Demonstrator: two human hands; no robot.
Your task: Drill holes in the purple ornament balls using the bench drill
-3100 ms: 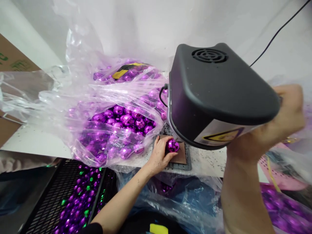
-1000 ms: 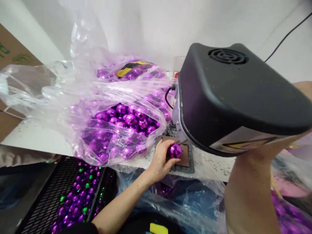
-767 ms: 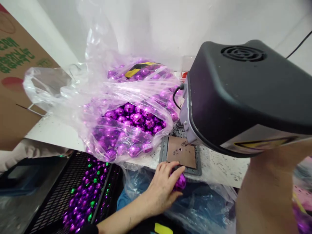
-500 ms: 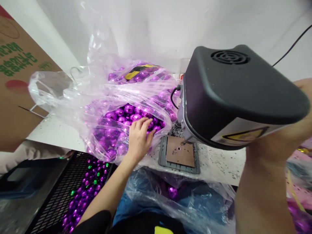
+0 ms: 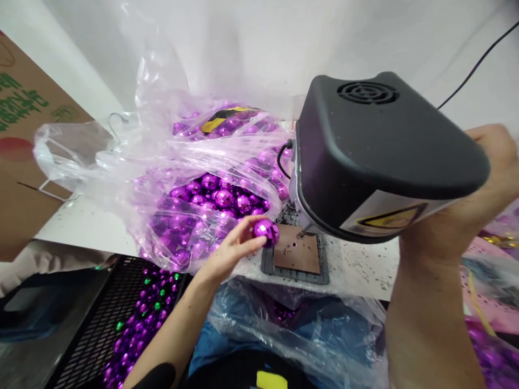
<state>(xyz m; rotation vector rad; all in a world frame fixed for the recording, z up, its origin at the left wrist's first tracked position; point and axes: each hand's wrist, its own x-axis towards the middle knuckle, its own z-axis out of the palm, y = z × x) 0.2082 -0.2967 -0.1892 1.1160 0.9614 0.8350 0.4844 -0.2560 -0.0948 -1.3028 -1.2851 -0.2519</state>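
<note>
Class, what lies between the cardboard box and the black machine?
In the head view, a plastic bag of purple balls, the left hand in front.

The box (image 5: 24,183) stands at the left, with the bag (image 5: 162,151) right of it on the tabletop (image 5: 360,265); balls (image 5: 223,199) lie in the bag; the left hand (image 5: 233,247) holds a single ball (image 5: 266,232) between bag and board (image 5: 300,256); the board lies on a pad (image 5: 268,261); the machine (image 5: 389,151) overhangs from the right, the right hand (image 5: 466,216) apparently against its right side; near left, a crate (image 5: 101,302) holds more balls (image 5: 135,329).
</note>
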